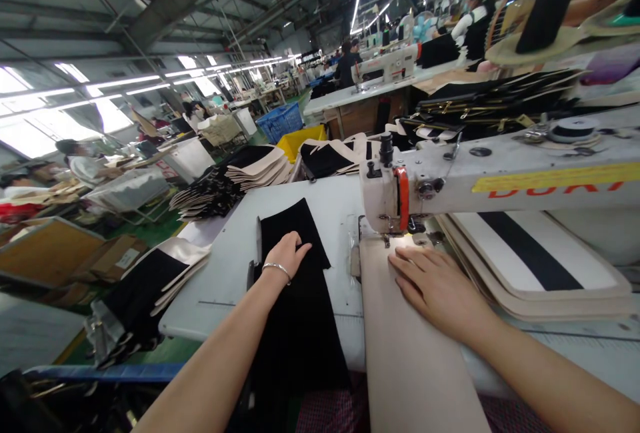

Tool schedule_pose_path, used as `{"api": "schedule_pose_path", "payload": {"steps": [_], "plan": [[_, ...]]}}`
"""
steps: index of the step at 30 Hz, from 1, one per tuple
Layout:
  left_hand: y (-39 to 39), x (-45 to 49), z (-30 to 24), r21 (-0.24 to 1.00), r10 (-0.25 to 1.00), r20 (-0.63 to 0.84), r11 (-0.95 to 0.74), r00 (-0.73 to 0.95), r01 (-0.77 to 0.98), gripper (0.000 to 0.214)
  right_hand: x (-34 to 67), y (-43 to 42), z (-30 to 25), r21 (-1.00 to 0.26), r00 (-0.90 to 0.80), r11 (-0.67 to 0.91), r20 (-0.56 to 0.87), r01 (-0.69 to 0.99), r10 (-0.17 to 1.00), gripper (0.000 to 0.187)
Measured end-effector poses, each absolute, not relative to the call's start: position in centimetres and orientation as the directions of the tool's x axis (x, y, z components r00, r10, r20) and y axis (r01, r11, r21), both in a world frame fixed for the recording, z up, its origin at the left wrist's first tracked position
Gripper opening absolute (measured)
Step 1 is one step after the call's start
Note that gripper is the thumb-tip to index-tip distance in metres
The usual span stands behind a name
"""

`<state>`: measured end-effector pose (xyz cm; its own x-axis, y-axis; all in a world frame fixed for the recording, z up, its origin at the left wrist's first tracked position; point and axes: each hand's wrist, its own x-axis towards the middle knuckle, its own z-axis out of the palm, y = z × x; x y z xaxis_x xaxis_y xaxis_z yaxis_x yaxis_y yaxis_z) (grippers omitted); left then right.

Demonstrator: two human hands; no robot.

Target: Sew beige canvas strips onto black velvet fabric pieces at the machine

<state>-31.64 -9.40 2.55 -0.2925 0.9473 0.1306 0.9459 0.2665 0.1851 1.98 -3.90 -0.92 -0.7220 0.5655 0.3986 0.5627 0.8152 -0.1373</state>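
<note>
My left hand (285, 256), with a silver bangle at the wrist, rests on a long black fabric piece (300, 326) left of the needle. Its fingers are curled against the cloth, thumb pointing right. My right hand (435, 286) lies flat, fingers stretched out, on a beige panel (400, 353). That panel's far end sits under the needle area of a white sewing machine (383, 199), where a small lamp shines. The panel's near end hangs over the table edge toward my lap.
Beige panels with a black stripe (530, 253) are stacked right, beneath the machine arm. Black-and-beige pieces (260, 166) pile up behind the white table (210, 306); others (155, 279) hang at left. A yellow bin (303, 143) and blue basket (280, 123) stand beyond. People work farther off.
</note>
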Motion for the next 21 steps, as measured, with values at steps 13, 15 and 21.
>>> {"api": "schedule_pose_path", "payload": {"steps": [13,15,21], "plan": [[-8.8,-23.2,10.0,0.740,0.985,-0.017,-0.104,0.173,0.664,0.017,2.0,-4.0,-0.8,-0.166,-0.723,0.806,0.368,0.568,0.585,0.038],[-6.8,-20.5,6.0,0.730,0.989,-0.026,-0.081,0.147,0.678,0.014,2.0,-4.1,-0.6,-0.166,-0.719,0.803,0.369,0.572,0.589,0.038],[-5.0,-18.8,1.7,0.531,0.981,0.169,-0.173,0.097,0.830,0.007,2.0,-4.2,-0.3,-0.169,-0.708,0.790,0.363,0.589,0.606,0.040]]}}
